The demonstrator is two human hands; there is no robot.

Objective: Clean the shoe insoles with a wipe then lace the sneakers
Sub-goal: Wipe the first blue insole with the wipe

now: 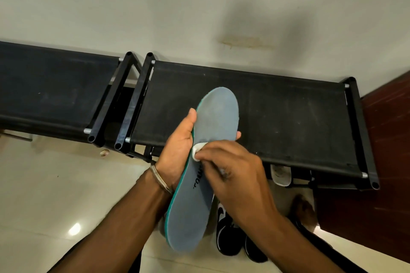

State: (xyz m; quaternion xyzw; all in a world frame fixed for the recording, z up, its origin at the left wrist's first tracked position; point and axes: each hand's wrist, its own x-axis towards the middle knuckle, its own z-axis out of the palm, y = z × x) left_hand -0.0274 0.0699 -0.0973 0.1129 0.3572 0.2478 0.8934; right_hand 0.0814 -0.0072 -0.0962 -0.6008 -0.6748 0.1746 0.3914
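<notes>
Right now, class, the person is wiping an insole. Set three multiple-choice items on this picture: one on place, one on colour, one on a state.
1. Where does the white wipe touch the insole?
A. toe tip
B. near the middle
C. heel end

2. What colour is the insole's edge?
A. teal
B. red
C. yellow

3. What is the left hand doing?
A. hanging idle
B. holding the insole
C. tying a lace

Answers:
1 B, the right hand presses the wipe midway along.
2 A, a teal rim shows along the left side.
3 B, its thumb and fingers wrap the insole.

The wipe (198, 150) and insole lettering (198, 178) lie mostly hidden under fingers.
</notes>
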